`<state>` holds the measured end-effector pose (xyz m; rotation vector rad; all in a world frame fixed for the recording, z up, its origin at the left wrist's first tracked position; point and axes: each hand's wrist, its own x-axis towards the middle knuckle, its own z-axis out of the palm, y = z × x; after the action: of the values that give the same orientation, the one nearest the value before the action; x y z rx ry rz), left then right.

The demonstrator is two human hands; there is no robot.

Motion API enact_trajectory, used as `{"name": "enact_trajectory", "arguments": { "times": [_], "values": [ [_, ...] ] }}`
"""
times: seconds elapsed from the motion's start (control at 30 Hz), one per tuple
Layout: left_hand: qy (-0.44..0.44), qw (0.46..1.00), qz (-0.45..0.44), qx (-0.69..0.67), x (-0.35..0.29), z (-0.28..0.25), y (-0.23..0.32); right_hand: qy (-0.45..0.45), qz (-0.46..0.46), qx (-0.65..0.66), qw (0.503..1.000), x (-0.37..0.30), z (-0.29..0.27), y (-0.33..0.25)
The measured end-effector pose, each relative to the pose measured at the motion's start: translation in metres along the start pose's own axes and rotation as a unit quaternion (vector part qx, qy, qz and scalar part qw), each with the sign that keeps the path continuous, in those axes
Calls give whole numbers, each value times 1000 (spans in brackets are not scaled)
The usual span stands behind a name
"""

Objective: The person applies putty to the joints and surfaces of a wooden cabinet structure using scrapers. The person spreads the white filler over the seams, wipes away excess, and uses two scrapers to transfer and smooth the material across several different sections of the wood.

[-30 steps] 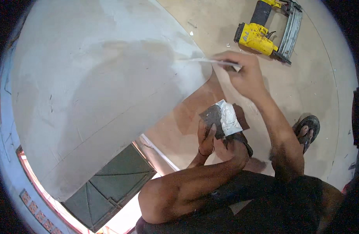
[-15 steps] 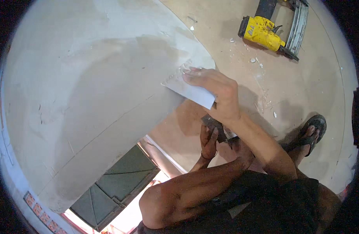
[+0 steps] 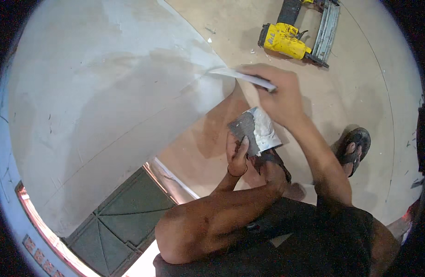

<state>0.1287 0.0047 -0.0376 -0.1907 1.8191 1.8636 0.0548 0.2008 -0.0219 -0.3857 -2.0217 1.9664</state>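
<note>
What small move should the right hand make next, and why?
Perhaps press the white blade flat on the pale panel and draw it along: the right hand holds it with its tip over the panel, contact unclear, while the left hand holds a dark plate bearing white paste.

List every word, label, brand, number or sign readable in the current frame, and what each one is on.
No text can be read in this view.
Yellow nail gun: dark marks on its body, too small and blurred to read.
White scraper in the right hand: no lettering visible.
Grey plate in the left hand: no lettering visible.
Pale panel: lines and scuffs, no legible lettering.
</note>
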Motion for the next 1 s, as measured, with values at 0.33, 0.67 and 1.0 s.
{"name": "enact_trajectory", "arguments": {
  "times": [0.33,0.67,1.0],
  "values": [
    [-38,999,-7,9,-10,-20,-43,15,-100,33,994,-16,56,1],
    [88,985,-112,97,2,2,-36,-58,-80,-110,989,-27,-51,-8],
    [-6,994,71,83,22,27,0,-215,-52,-361,906,-62,-91,-7]
  ]
}}
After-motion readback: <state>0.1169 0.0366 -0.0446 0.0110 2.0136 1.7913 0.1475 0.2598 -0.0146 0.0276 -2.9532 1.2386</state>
